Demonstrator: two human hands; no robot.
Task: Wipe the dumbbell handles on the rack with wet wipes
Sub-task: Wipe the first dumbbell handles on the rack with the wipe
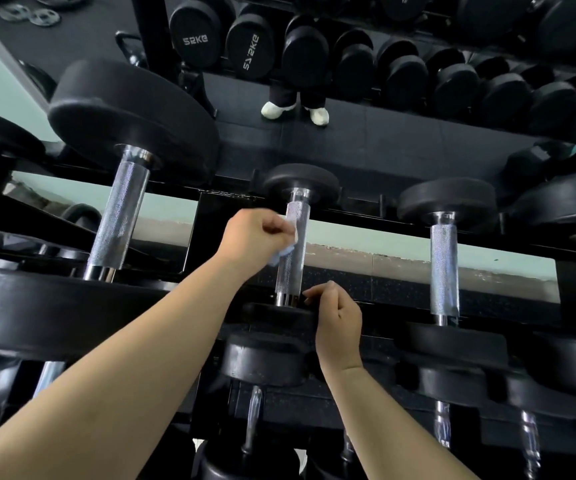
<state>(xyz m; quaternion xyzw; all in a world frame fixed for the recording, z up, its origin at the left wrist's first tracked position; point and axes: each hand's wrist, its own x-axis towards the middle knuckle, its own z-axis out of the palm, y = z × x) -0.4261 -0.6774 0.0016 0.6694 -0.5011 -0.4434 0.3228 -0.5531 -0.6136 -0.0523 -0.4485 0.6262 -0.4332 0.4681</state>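
Rack: your dumbbell rack (348, 216) is black, with tiers of black dumbbells lying across its rails; a mirror (366, 133) stands behind it.
Room: the mirror shows dark floor mats, more dumbbells, and your dark trousers and white shoes (295, 110); a pale green wall shows through the rack's gaps.
Task handle: the knurled chrome dumbbell handle (293, 251) sits at the middle of the upper tier, between its two black heads.
Left hand: your left hand (257, 233) is curled closed around a crumpled pale wet wipe (284, 251), pressing it against the left side of that handle.
Right hand: your right hand (336, 323) is loosely curled with its fingertips on the near head (279, 315) of the same dumbbell, just beside the handle's lower end; it seems to hold nothing else.
Hard to see: most of the wipe is hidden in your fist; the lower-tier handles are blurred and cut off at the bottom edge.
Neighbours: a thicker handle (120, 216) lies to the left and a slimmer one (444, 268) to the right, both well apart from your hands.
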